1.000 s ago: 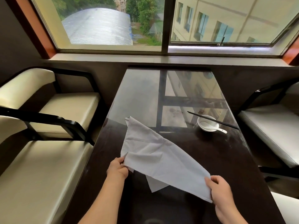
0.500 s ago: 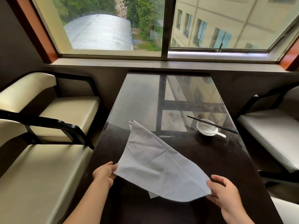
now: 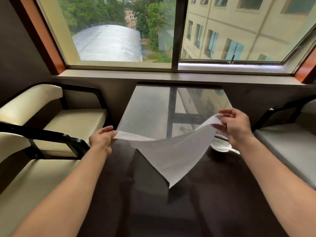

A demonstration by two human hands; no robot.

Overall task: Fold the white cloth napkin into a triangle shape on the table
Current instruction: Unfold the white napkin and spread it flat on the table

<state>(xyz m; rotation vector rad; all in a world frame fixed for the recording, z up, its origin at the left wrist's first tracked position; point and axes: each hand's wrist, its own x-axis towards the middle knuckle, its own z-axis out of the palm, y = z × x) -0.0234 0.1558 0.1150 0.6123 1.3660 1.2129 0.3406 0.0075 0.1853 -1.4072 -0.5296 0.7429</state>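
Note:
The white cloth napkin (image 3: 172,151) hangs in the air above the dark glossy table (image 3: 153,211), doubled over in a triangle with its point down near the table top. My left hand (image 3: 102,138) pinches the napkin's left corner. My right hand (image 3: 234,125) pinches the right corner, held higher and farther away. The napkin's upper edge sags between the two hands.
A white bowl with a spoon (image 3: 222,146) and dark chopsticks sits on the table at the right, partly behind my right hand and the napkin. Cream padded seats with black frames stand left (image 3: 56,122) and right (image 3: 287,142). A window sill runs behind the table.
Both hands have lifted the napkin off the table and moved away from me. It lay spread flat before; it now hangs as a triangle between the raised hands.

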